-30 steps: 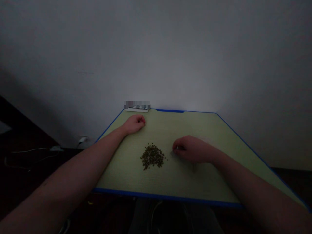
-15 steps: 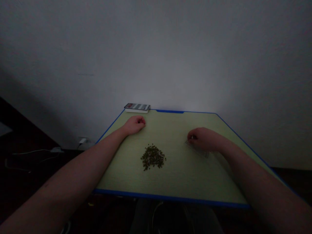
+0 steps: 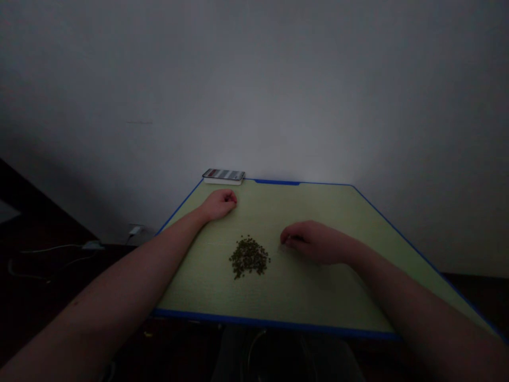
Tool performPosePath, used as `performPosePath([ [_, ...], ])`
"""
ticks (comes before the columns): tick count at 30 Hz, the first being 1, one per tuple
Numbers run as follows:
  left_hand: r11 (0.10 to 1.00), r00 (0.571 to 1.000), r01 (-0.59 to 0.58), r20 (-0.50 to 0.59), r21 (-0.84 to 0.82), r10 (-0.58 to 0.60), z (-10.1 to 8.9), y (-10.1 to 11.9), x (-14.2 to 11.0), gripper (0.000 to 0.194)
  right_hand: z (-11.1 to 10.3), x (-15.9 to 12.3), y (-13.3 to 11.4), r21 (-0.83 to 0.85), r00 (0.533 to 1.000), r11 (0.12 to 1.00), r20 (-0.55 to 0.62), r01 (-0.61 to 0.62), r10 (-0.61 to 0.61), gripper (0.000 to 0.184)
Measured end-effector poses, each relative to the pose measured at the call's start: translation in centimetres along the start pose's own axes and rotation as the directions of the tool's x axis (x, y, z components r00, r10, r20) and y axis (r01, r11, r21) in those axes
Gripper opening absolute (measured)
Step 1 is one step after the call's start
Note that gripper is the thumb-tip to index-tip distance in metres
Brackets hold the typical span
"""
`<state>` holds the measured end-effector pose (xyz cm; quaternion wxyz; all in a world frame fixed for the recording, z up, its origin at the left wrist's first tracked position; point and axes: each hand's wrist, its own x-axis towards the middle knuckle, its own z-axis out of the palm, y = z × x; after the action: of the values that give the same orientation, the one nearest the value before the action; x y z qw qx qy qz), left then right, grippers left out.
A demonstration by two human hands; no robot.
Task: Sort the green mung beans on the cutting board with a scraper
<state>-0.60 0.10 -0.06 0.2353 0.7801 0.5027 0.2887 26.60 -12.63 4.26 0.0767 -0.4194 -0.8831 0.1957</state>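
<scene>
A loose heap of small greenish-brown, bean-like pieces (image 3: 249, 257) lies on the pale green tabletop (image 3: 222, 297). To the right of the heap, my right hand (image 3: 310, 241) is closed in a pinch low over the table. At its fingertips is a thin, see-through piece of plastic (image 3: 283, 245), barely visible in the dim light and mostly covered by the hand. My left hand (image 3: 220, 204) rests on the table beyond the heap, to its left. Its fingers are curled in, and nothing shows in them.
A phone (image 3: 225, 174) lies on a white box (image 3: 222, 181) at the far left corner of the table, against the wall (image 3: 302, 95). A blue edging (image 3: 278, 324) runs round the tabletop. Down at the left are a plugged-in charger (image 3: 135, 230) and white cables.
My right hand has moved left and nearer to me, toward the heap, carrying the clear plastic piece. My left hand and the heap have stayed in place.
</scene>
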Motion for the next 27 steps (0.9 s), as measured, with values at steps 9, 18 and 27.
performPosePath([
  [9,1.0,1.0,0.018,0.012,-0.003,-0.018,0.0,-0.1,0.0,0.011,1.5,0.8,-1.2,-0.061,0.997,0.996,-0.047,0.06,-0.062,0.023],
  [18,1.0,1.0,0.005,0.017,0.0,-0.005,-0.1,-0.1,-0.1,0.011,1.7,1.0,-1.5,-0.048,0.995,0.995,-0.037,0.09,-0.092,0.024],
  [27,1.0,1.0,-0.006,0.002,0.003,0.006,0.0,-0.3,0.1,0.01,1.9,1.0,-1.5,-0.026,0.994,0.993,-0.011,0.112,-0.112,0.024],
])
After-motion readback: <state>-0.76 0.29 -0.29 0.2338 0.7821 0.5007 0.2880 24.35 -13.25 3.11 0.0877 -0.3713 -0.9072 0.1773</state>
